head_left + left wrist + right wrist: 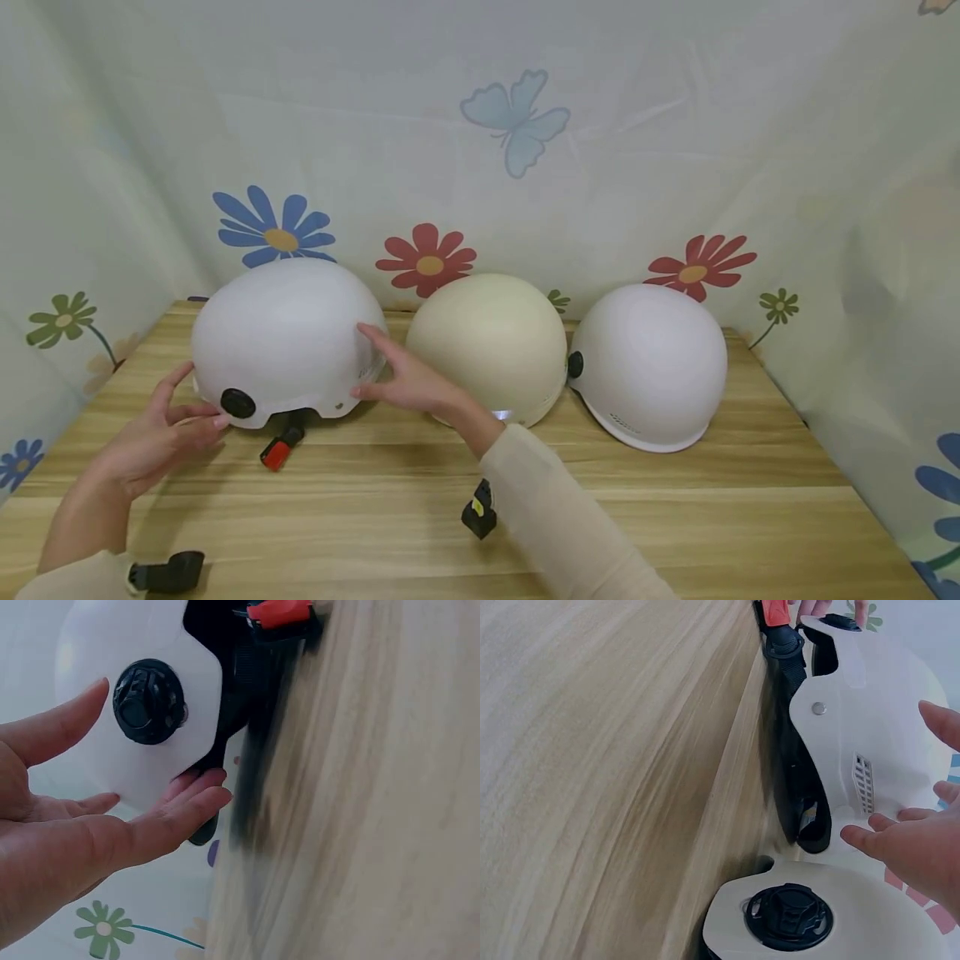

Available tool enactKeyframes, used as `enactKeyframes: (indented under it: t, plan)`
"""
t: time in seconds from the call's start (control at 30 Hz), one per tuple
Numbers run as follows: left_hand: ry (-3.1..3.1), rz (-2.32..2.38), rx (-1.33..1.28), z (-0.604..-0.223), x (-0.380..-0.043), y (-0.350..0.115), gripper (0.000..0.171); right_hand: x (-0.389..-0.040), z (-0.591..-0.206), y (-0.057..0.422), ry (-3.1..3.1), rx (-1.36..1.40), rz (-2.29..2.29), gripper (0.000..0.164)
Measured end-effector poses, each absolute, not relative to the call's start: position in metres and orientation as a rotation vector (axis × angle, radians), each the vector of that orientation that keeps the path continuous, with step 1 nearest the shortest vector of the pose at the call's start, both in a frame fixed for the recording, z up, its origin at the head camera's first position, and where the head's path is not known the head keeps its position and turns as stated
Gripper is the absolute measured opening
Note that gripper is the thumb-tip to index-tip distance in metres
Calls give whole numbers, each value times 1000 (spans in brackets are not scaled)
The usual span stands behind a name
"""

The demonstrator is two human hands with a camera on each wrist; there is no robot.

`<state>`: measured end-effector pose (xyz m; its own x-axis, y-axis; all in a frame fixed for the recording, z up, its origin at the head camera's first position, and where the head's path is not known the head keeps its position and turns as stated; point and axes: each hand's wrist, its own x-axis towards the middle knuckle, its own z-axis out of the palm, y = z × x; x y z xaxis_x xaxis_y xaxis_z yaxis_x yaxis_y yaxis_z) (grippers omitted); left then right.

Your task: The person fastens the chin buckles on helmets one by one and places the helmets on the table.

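Observation:
A white helmet (pixel 285 333) stands at the left with its dome up. A black round knob (pixel 148 703) sits on its near side, and a strap with a red-and-black buckle (pixel 275 454) hangs out from beneath. My left hand (pixel 161 442) grips the left end, with fingers reaching under the rim and the thumb by the knob. At the right end, my right hand (pixel 412 379) has its fingers spread, fingertips at the shell near a vent grille (pixel 864 784). The helmet's inside is mostly hidden.
A cream helmet (pixel 487 342) sits in the middle, partly behind my right forearm. Beside it on the right is another white helmet (pixel 652 358). All are on a wood-grain table (pixel 420 533), with a flower-print curtain (pixel 600 200) behind and at both sides.

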<state>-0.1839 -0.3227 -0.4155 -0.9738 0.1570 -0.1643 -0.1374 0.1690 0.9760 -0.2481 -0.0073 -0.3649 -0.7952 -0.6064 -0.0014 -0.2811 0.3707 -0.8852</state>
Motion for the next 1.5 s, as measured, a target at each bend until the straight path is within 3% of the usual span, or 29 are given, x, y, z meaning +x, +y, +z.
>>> enactKeyframes:
  t: [0.43, 0.7, 1.13, 1.3, 1.5]
  plan:
    - [2328, 2147, 0, -399, -181, -312, 93, -244, -360, -9, 2369, -819, -1373, 82]
    - [2022, 2685, 50, -393, -182, -306, 78, -242, -360, -4, 2319, -762, -1456, 85]
    - [1751, 3048, 159, -368, -172, -272, 74, -241, -368, 1, 2187, -731, -1586, 88]
    - [1965, 2981, 184, -374, -176, -263, 61, -240, -371, 3, 2185, -705, -1557, 88]
    - [2464, 2573, 115, -370, -173, -249, 44, -235, -362, 9, 2166, -738, -1546, 85]
